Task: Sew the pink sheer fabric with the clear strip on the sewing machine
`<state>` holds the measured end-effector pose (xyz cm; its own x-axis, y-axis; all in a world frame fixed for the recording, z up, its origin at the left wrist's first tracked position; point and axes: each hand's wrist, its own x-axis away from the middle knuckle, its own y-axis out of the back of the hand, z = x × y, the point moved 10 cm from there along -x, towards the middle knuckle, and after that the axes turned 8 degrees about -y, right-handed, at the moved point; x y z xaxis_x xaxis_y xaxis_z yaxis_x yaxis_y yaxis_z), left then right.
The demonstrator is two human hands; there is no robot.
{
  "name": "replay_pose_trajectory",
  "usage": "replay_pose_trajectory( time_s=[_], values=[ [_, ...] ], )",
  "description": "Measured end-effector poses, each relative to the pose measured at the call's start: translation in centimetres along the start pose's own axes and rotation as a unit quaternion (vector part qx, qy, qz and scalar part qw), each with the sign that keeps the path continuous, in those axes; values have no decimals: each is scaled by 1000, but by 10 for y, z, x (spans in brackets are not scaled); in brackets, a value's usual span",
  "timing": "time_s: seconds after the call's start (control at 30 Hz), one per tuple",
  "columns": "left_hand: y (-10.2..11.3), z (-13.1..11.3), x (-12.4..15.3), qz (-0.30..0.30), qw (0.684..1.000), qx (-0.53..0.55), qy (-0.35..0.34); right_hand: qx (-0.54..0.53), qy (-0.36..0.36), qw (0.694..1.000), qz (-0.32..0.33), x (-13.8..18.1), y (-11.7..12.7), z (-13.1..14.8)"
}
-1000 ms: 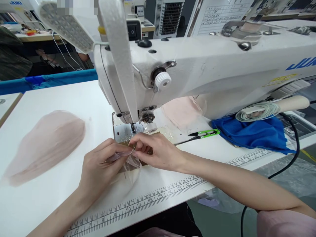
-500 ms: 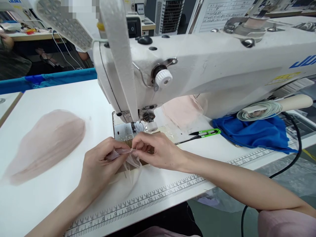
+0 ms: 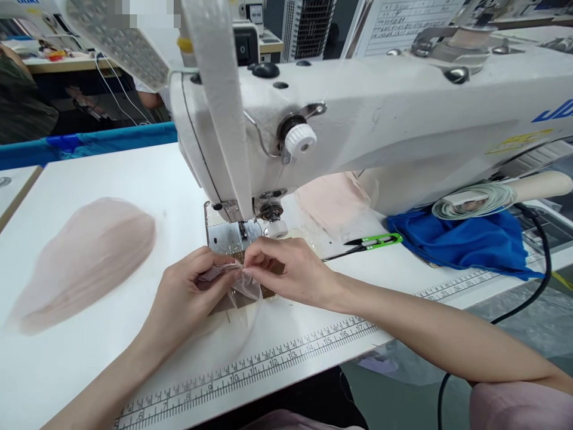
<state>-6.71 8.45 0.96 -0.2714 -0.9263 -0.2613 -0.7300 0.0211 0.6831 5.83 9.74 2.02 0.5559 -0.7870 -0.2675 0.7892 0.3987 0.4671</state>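
A small piece of sheer pink fabric (image 3: 245, 288) is pinched between both my hands just in front of the needle area of a white sewing machine (image 3: 358, 125). My left hand (image 3: 188, 301) grips its left end with fingers closed. My right hand (image 3: 286, 269) pinches the same edge from the right, thumb and forefinger together. The fabric hangs down onto the white table (image 3: 89, 358). The presser foot (image 3: 244, 230) and metal needle plate (image 3: 221, 233) lie right behind my fingers.
A pile of sheer pink pieces (image 3: 85, 260) lies at the left. Green thread snips (image 3: 373, 241), a blue cloth (image 3: 465, 245) and a roll of tape (image 3: 474, 200) lie at the right under the machine arm. A ruler strip (image 3: 268, 361) runs along the table's front edge.
Both hands have stayed in front of the needle, pinching the fabric; fingers shifted slightly and the view moved a little.
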Motion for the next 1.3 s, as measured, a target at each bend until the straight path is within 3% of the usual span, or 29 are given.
replay_pose_trajectory(
  time_s=[0.37, 0.63, 0.97, 1.13, 1.3],
  values=[
    [-7, 3, 1, 19, 999, 35, 4, 14, -25, 1000, 2, 0, -3, -5],
    [10, -17, 3, -60, 994, -50, -78, 13, -38, 999, 6, -2, -3, -8],
    [11, -27, 2, -71, 987, -99, -109, 13, -34, 999, 32, -1, -7, -6],
    [11, -29, 3, -76, 984, -110, -115, 37, -4, 999, 21, 0, -7, -2],
    [10, -25, 7, -74, 988, -99, -97, 120, 103, 986, -57, 9, 0, 13]
  ],
)
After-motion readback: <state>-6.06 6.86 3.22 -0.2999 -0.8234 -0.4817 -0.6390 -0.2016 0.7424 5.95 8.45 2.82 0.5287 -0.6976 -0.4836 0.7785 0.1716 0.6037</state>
